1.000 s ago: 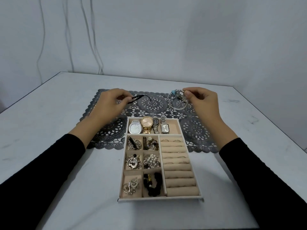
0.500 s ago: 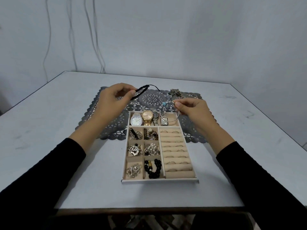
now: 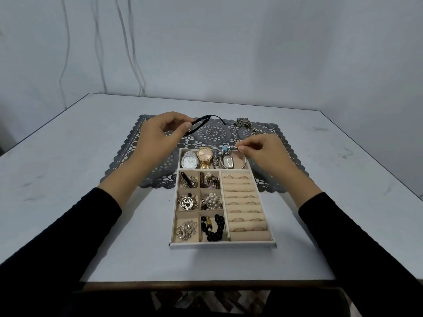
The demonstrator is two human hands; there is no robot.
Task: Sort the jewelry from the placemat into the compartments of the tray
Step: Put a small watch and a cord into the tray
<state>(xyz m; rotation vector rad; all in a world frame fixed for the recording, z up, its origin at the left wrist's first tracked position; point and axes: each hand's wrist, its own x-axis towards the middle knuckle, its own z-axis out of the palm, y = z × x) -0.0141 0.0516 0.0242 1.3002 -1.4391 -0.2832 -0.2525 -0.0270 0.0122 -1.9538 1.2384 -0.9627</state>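
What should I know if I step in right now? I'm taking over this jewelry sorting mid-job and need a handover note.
Left hand: pinches the black cord bracelet above the placemat.
Right hand: pinches the silver bangle at its beaded end, at the tray's top compartment with the watches; I cannot tell whether it rests there.
Done: six small compartments hold pieces; ring rolls loaded.
Left: release the bangle, place the cord bracelet, then sort the chain lying at the placemat's far edge.
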